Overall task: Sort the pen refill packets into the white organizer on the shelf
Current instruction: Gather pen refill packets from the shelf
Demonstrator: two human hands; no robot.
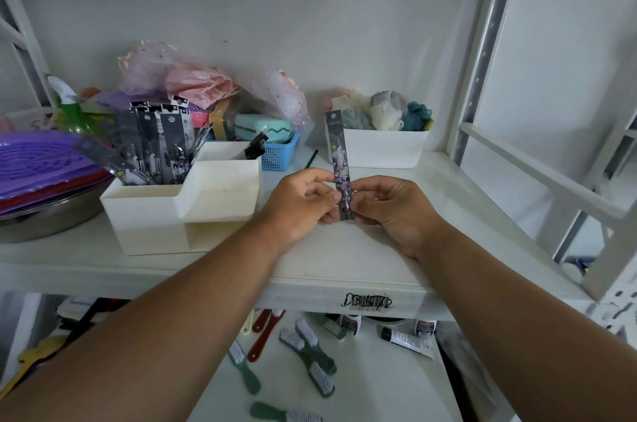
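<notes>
Forearms: both reach in from the bottom edge, meeting over the shelf [344, 259].
Left hand [303, 200]: fingers curled, pinching the lower end of one pen refill packet [339, 159] from its left side.
Right hand [389, 211]: fingers curled, pinching the same lower end from the right.
Packet: held upright above the shelf, its top rising in front of the white bin [382, 149].
White organizer [179, 211]: to the left on the shelf; its rear left compartment already holds a stand of packets [155, 145], another compartment shows one dark packet end.
Step in hand: likely squaring the packet before slotting it.
Doing it well: pass it to one hand, keep it vertical, lower it bottom-first beside the standing packets without tipping them.
</notes>
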